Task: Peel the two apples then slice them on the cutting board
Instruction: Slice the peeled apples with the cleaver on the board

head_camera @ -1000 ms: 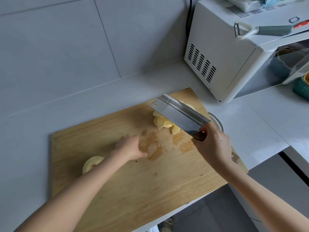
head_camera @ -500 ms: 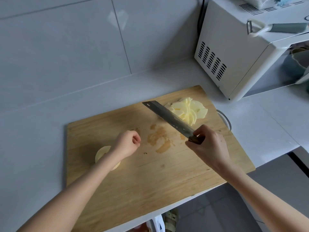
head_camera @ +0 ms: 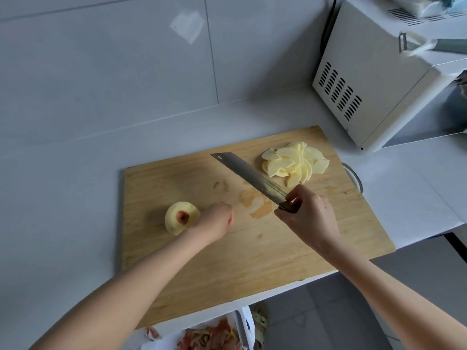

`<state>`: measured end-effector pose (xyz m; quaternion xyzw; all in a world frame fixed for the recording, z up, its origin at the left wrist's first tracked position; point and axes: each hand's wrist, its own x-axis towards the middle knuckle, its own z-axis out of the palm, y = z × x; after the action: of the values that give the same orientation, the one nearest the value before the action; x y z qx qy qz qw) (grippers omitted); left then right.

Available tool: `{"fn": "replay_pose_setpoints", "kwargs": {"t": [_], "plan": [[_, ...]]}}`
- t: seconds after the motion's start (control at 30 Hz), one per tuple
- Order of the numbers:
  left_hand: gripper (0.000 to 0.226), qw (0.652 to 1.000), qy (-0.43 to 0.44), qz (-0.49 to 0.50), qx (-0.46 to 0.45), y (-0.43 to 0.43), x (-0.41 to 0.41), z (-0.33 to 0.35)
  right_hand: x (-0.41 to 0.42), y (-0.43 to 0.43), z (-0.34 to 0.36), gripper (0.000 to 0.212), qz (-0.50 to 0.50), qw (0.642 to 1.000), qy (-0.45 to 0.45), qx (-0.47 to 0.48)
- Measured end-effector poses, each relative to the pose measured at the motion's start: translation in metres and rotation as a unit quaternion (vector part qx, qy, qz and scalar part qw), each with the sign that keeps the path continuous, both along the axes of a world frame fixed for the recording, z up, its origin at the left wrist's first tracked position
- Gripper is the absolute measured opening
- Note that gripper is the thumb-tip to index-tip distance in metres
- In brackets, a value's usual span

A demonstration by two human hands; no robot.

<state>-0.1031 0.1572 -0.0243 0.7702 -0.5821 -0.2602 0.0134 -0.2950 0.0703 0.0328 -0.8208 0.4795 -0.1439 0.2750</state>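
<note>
Left grip (head_camera: pixel 217 222) back beside peeled apple (head_camera: pixel 177 218), seemingly curled empty, right grip (head_camera: pixel 307 215) clasping knife (head_camera: pixel 247 173)

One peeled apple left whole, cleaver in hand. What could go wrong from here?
1. The peeled apple is round and uncut, near the left edge of the cutting board; it may roll or slip under the first cut.
2. The left hand sits close to the cleaver that the right hand grips; a careless reach risks a nick.
3. Wet juice patches mid-board could let pieces slide.
</note>
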Motion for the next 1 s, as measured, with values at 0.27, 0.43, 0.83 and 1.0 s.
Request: {"fn": "replay_pose_setpoints", "kwargs": {"t": [0.27, 0.43, 0.83, 1.0], "plan": [[0.012, 0.981, 0.189, -0.001, 0.037, 0.107, -0.007, 0.038, 0.005, 0.027, 0.009, 0.028, 0.010, 1.000, 0.005, -0.012], [0.015, 0.977, 0.178, -0.058, 0.105, 0.157, -0.009, 0.022, 0.015, 0.056, 0.017, 0.027, 0.009, 1.000, 0.009, -0.024], [0.016, 0.958, 0.259, -0.045, 0.116, 0.184, 0.023, 0.033, 0.034, 0.132, 0.020, 0.027, -0.019, 1.000, 0.015, -0.013], [0.007, 0.983, 0.171, -0.014, 0.060, 0.187, 0.036, 0.033, 0.036, 0.144, 0.019, 0.027, -0.033, 0.999, 0.022, -0.018]]}}
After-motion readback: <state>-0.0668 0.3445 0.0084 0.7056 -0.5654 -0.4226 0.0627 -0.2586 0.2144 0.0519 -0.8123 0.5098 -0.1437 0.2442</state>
